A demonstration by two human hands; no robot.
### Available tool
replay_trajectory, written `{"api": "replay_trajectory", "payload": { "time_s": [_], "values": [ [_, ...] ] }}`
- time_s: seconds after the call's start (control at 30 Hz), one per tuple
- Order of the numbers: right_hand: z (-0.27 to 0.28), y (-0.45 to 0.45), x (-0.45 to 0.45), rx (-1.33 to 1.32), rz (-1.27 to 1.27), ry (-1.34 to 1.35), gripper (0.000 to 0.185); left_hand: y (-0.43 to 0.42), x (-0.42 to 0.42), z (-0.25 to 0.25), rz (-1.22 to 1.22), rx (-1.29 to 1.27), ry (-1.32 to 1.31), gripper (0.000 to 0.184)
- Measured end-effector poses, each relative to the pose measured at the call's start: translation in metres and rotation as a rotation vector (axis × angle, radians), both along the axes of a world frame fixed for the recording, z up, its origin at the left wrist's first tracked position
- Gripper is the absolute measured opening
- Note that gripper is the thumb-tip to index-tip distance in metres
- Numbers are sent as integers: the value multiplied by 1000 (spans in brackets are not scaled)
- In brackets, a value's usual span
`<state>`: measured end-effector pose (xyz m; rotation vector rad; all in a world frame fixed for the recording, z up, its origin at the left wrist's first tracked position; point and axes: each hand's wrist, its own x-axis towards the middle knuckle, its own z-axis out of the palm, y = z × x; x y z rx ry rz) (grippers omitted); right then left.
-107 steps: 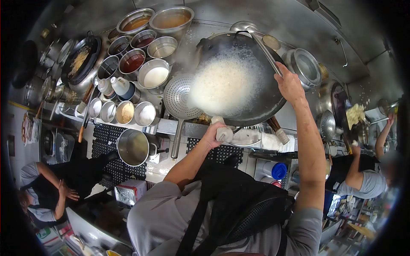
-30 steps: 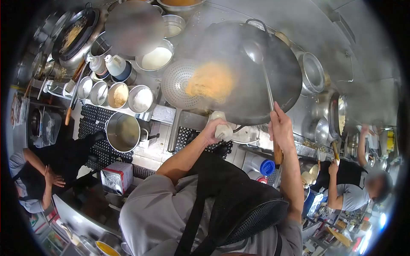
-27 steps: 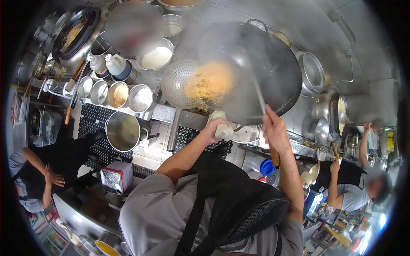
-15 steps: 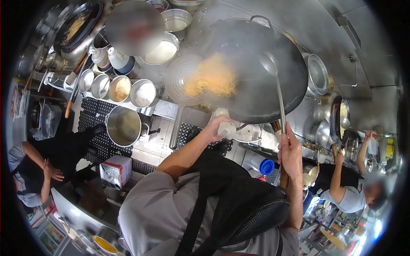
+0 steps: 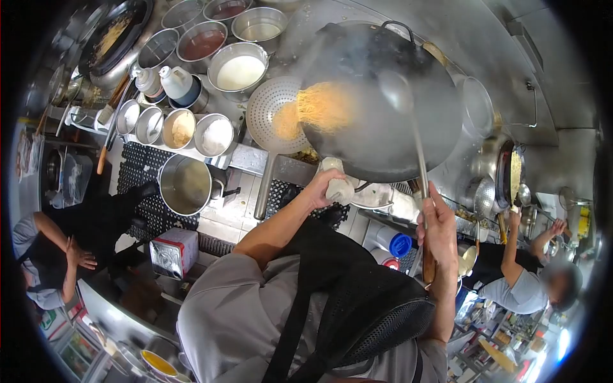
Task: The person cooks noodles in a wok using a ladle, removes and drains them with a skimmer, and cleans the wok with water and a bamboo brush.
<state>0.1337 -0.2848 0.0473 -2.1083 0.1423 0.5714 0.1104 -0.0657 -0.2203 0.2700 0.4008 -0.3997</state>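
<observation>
My left hand (image 5: 322, 190) is closed around a pale folded cloth (image 5: 340, 189) at the near rim of a large dark wok (image 5: 408, 150). In my right hand (image 5: 439, 223) is a long-handled ladle (image 5: 421, 156), gripped by its wooden end. The ladle's bowl hangs in steam over the wok and looks blurred. A mass of yellow noodles (image 5: 322, 107) lies at the wok's left side. Some noodles sit on a round perforated strainer (image 5: 260, 112) beside the wok. Steam hides part of the wok's inside.
Small seasoning containers (image 5: 214, 135) line the left counter, with squeeze bottles (image 5: 177, 83) and pots of sauce (image 5: 203, 41) behind. A deep pot (image 5: 185, 185) stands lower left. A co-worker (image 5: 520, 281) works at another wok on the right. Another person's folded arms (image 5: 70, 249) show at left.
The noodles have shifted in shape toward the wok's left side. The ladle's bowl moved slightly left. A blurred patch over the top-left pots is gone. The right co-worker's raised hand has come down.
</observation>
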Motion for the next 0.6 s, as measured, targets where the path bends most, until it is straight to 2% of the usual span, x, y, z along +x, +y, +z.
{"api": "replay_trajectory", "payload": {
  "time_s": [0.13, 0.2, 0.3, 0.37, 0.43, 0.6],
  "values": [
    [-7, 2, 3, -128, 16, -10, 57, -2, 3, 2, -35, -15, 28, 11],
    [-6, 7, -6, -62, 38, 87, 50, -4, 4, 0, -21, -8, 4, 10],
    [1, 10, -12, 82, 34, 278, 49, -6, 4, -6, -14, -3, -7, 10],
    [2, 14, -13, 104, 58, 281, 50, -5, 4, -10, -22, -4, 8, 10],
    [8, 21, -10, 48, 27, 221, 49, -3, 3, -8, -23, -16, 39, 16],
    [2, 35, 30, -41, 20, -20, 49, 1, 1, 2, -14, -4, 15, 14]
  ]
}}
